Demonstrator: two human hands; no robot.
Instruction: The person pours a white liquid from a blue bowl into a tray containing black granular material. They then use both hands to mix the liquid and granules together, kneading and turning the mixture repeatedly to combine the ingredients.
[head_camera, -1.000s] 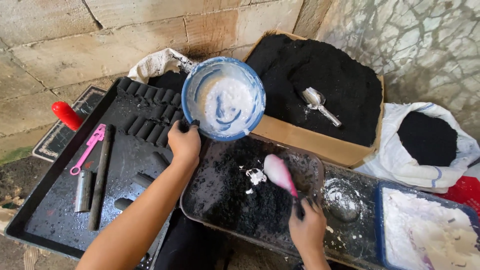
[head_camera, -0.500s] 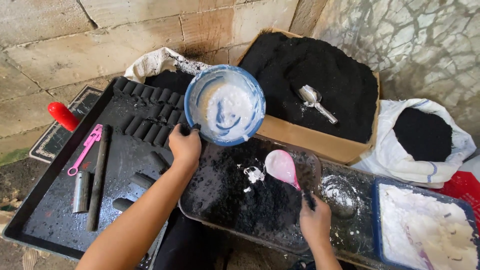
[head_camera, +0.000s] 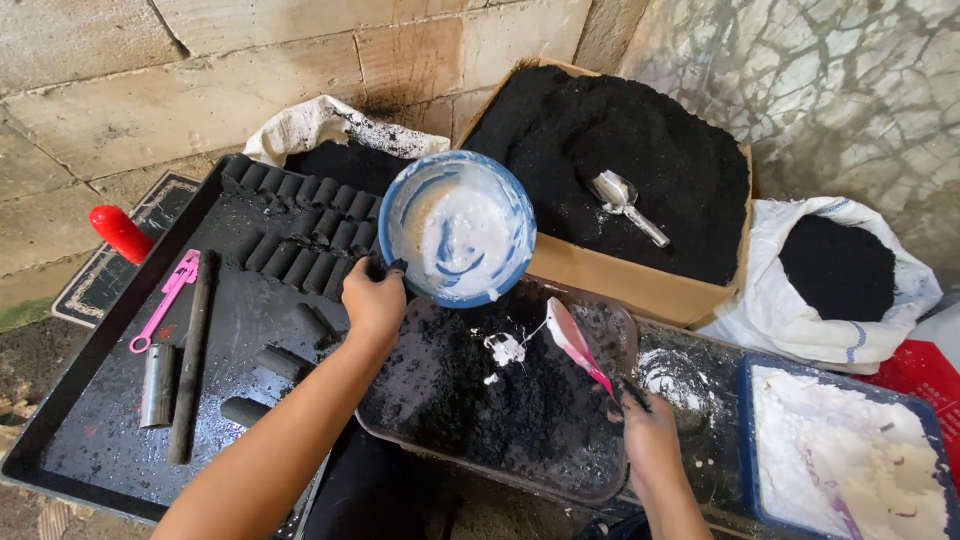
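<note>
From above, the left hand (head_camera: 373, 300) pinches the rim of the blue bowl (head_camera: 460, 228), tipped over the black tray (head_camera: 420, 440) of dark powder. The right hand (head_camera: 648, 432) grips the pink spatula (head_camera: 575, 343) by its handle, its blade slanting up-left toward the bowl above a white paste blob (head_camera: 505, 348).

Background items — cardboard box (head_camera: 600, 275) of black powder holding a metal scoop (head_camera: 625, 205); white sack (head_camera: 840, 290) of black powder; pink tool (head_camera: 165, 300) beside metal tubes (head_camera: 157, 385) — red handle (head_camera: 120, 232) at left
</note>
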